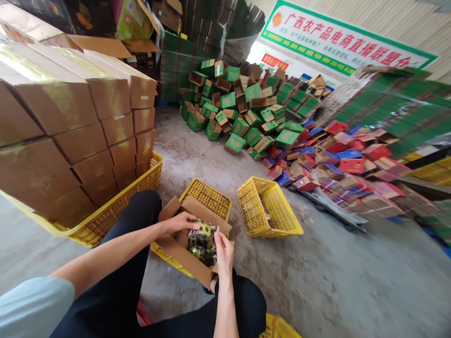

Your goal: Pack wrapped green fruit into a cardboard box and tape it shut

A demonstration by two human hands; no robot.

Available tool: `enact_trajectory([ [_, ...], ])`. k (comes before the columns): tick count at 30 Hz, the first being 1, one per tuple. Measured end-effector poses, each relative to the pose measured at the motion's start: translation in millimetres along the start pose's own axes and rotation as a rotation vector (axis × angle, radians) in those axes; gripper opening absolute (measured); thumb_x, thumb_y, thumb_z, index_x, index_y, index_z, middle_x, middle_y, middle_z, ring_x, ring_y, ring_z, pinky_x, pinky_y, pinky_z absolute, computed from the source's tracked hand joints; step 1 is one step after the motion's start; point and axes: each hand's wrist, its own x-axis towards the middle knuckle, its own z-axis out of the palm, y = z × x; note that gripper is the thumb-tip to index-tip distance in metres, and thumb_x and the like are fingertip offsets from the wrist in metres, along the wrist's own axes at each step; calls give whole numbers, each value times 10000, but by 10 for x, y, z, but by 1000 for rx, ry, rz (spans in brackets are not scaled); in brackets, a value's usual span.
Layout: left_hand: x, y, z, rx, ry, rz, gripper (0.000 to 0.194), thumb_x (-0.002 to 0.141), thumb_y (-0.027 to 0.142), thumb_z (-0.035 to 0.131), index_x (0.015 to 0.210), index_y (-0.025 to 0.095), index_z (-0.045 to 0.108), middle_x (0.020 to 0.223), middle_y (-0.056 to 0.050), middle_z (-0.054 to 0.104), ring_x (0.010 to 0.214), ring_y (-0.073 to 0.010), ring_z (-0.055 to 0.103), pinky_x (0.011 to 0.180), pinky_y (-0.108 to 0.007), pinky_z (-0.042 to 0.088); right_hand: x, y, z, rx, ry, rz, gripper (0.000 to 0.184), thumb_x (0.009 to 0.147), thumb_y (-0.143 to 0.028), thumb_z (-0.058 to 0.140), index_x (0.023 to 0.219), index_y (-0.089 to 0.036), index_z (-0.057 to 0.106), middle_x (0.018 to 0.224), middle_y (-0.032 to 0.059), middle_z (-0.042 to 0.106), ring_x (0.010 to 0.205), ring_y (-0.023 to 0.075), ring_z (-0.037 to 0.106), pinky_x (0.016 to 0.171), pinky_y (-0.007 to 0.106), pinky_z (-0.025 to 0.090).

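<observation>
Both hands are above an open cardboard box [181,256] between my knees. A clear plastic bag [204,230] with green and dark patches showing is stretched between them, at the box opening. My left hand [180,222] pinches its left upper edge with thumb and fingers. At the right edge, my right hand [224,251] has its thumb and fingers closed on the plastic. Below the bag, rounded green and dark contents [199,253] show; I cannot tell whether they lie in this bag or under it. The box rests on a yellow plastic crate [169,260].
A yellow crate [269,209] with a few dark items stands to the right, another yellow crate [207,197] behind the box. Stacked cartons [70,141] rise at left in a large yellow crate. Green boxes [234,143] and red-blue boxes [352,164] are heaped ahead.
</observation>
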Motion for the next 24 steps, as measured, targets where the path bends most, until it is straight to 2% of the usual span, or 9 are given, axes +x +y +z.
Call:
enact_trajectory([
  [4, -29, 29, -6, -8, -58, -14, 562, 735, 546, 856, 1080, 113, 761, 892, -65, 722, 695, -124, 583, 602, -213, 381, -29, -2, 29, 243, -127, 89, 649, 735, -633, 818, 1239, -234, 729, 1151, 105, 778, 970, 287, 732, 729, 335, 594],
  [6, -61, 53, 12, -11, -79, -26, 559, 742, 528, 859, 1114, 128, 744, 916, -65, 721, 715, -128, 598, 603, -209, 391, -76, -28, 35, 301, -229, 132, 768, 755, -557, 841, 1432, -293, 592, 1242, 95, 750, 1035, 287, 731, 760, 353, 612],
  [8, -86, 68, 31, -22, -73, -39, 566, 743, 513, 866, 1146, 139, 727, 939, -66, 720, 737, -136, 615, 619, -214, 418, -115, -51, 36, 290, -303, 132, 807, 763, -496, 855, 1483, -314, 538, 1269, 93, 739, 1073, 289, 726, 807, 373, 616],
  [12, -106, 68, 46, -87, -85, -39, 610, 752, 463, 877, 1257, 176, 692, 1123, -100, 715, 920, -190, 669, 733, -254, 507, -121, -53, 45, 241, -282, 97, 648, 735, -468, 879, 1318, -268, 678, 1210, 97, 759, 1076, 290, 724, 868, 381, 602],
  [15, -97, 43, 33, -157, -123, -38, 693, 742, 392, 898, 1367, 237, 641, 1352, -121, 643, 1177, -267, 634, 865, -322, 550, -83, -35, 51, 264, -199, 102, 599, 692, -480, 903, 1211, -250, 712, 1104, 81, 782, 986, 271, 735, 823, 362, 603],
  [17, -78, 13, 17, -188, -142, -22, 764, 732, 346, 909, 1427, 264, 600, 1433, -124, 599, 1285, -301, 585, 933, -361, 546, -62, -29, 46, 298, -145, 113, 573, 675, -499, 907, 1153, -246, 716, 1052, 66, 784, 934, 255, 733, 780, 345, 602],
  [20, -33, -47, -9, -188, -162, 15, 828, 729, 304, 913, 1477, 262, 561, 1440, -132, 604, 1319, -310, 570, 991, -378, 519, -52, -33, 35, 352, -98, 137, 560, 660, -516, 911, 1107, -248, 709, 1014, 49, 774, 887, 235, 720, 722, 326, 600],
  [24, 27, -127, -34, -174, -170, 73, 894, 715, 254, 919, 1517, 258, 522, 1483, -147, 572, 1269, -303, 607, 1030, -402, 489, -71, -53, 44, 384, -108, 153, 526, 659, -524, 911, 1060, -248, 712, 997, 35, 753, 851, 215, 697, 673, 309, 598],
])
